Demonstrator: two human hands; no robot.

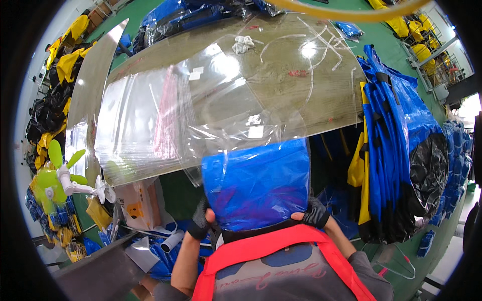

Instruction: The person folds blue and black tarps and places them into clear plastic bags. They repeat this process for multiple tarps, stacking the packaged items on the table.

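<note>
Between my hands is a folded blue sheet-like item (256, 183) in a clear plastic bag (246, 135), held up against my front. The bag's loose upper part spreads over the table's near edge. My left hand (202, 220), in a dark fingerless glove, grips the lower left corner with the thumb on top. At the lower right corner, my right hand (314, 213), gloved the same way, presses its thumb on the near edge. The fingers of both hands are hidden beneath. A stack of clear plastic bags (133, 115) lies to the left on the table.
The glossy table (326, 95) holds a crumpled white scrap (243, 45) and loose clear strips. Blue and yellow folded goods (394, 145) hang at the right. A green clip-on fan (63, 173) stands at the left edge. Blue bundles (186, 22) lie beyond the table.
</note>
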